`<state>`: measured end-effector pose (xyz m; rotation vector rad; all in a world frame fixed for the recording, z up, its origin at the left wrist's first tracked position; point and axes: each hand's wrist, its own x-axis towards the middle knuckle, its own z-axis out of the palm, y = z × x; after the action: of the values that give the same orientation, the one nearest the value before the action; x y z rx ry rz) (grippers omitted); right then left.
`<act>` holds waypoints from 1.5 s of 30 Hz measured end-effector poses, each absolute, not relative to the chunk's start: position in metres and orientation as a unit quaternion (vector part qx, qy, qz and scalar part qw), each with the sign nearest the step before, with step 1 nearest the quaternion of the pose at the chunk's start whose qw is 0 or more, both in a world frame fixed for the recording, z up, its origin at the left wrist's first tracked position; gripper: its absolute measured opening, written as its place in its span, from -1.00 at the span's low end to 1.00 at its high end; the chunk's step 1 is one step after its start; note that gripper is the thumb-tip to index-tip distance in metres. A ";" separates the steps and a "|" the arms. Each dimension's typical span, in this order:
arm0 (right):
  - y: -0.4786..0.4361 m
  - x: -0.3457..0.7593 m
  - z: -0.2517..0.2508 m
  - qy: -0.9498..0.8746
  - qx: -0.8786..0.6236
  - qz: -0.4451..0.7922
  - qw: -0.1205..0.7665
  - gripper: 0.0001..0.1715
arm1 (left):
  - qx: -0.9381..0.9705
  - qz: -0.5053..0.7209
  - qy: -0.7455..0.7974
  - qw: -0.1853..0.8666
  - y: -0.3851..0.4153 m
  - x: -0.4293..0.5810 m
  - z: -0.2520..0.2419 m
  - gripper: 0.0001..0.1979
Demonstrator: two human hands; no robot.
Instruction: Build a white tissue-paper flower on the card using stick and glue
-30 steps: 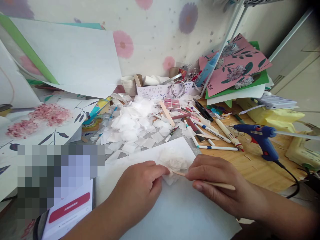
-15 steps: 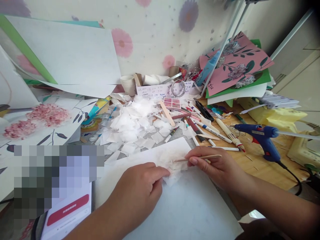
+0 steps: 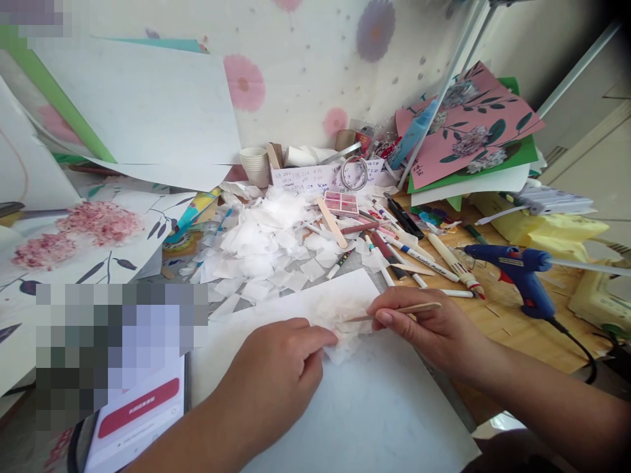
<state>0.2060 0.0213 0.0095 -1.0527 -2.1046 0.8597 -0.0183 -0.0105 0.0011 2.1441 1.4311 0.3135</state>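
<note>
My left hand [image 3: 279,374] is curled, its fingertips pinching the edge of a small crumpled white tissue piece [image 3: 345,328] that lies on a white paper sheet [image 3: 365,414]. My right hand [image 3: 426,328] pinches a thin wooden stick [image 3: 404,310], held nearly level with its tip touching the tissue. The two hands sit close together at the near middle of the table.
A heap of white tissue squares [image 3: 266,246] lies behind the sheet. Pens and markers [image 3: 419,256] are scattered to the right, with a blue glue gun [image 3: 522,276] on the wooden tabletop. A phone [image 3: 135,414] lies at the near left. Flower pictures [image 3: 468,131] lean at the back.
My right hand has shifted up and turned the stick from slanting down-right to nearly level, its tip now on the upper part of the tissue. My left hand stays put.
</note>
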 end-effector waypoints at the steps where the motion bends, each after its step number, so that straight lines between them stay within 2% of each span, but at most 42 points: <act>1: 0.021 0.206 0.010 -0.797 -0.398 0.330 0.313 -0.75 | 0.796 0.117 0.530 0.269 -0.011 -0.018 0.001 -0.62; 16: 0.025 0.205 0.009 -0.798 -0.405 0.335 0.293 -0.75 | 0.794 0.115 0.530 0.275 -0.009 -0.018 0.002 -0.61; 19: 0.027 0.208 0.017 -0.785 -0.404 0.353 0.309 -0.69 | 0.795 0.125 0.527 0.272 -0.011 -0.018 0.003 -0.61; 23: 0.041 0.209 0.041 -0.807 -0.359 0.311 0.351 -0.57 | 0.790 0.143 0.527 0.277 -0.013 -0.018 0.003 -0.60; 25: 0.054 0.201 0.051 -0.830 -0.360 0.270 0.329 -0.58 | 0.785 0.155 0.529 0.281 -0.013 -0.018 0.003 -0.59; 28: 0.081 0.173 0.056 -0.863 -0.404 0.197 0.231 -0.60 | 0.777 0.168 0.533 0.290 -0.013 -0.019 0.004 -0.60; 31: 0.108 0.138 0.044 -0.903 -0.390 0.120 0.137 -0.75 | 0.773 0.185 0.533 0.289 -0.014 -0.019 0.003 -0.63; 34: 0.127 0.110 0.025 -0.905 -0.399 0.090 0.120 -0.92 | 0.767 0.213 0.536 0.281 -0.016 -0.019 0.002 -0.68; 38: 0.139 0.088 0.007 -0.899 -0.415 0.068 0.120 -0.75 | 0.753 0.250 0.540 0.279 -0.017 -0.019 0.001 -0.73; 41: 0.144 0.082 0.007 -0.887 -0.434 0.085 0.130 -0.86 | 0.738 0.278 0.547 0.281 -0.016 -0.019 0.002 -0.77; 45: 0.135 0.095 0.022 -0.861 -0.457 0.166 0.152 -0.91 | 0.663 0.355 0.584 0.304 -0.014 -0.020 0.002 -0.85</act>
<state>0.0953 0.1345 0.0225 -1.3105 -2.4697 0.4751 -0.0202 -0.0135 0.0018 1.7564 1.5472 0.9412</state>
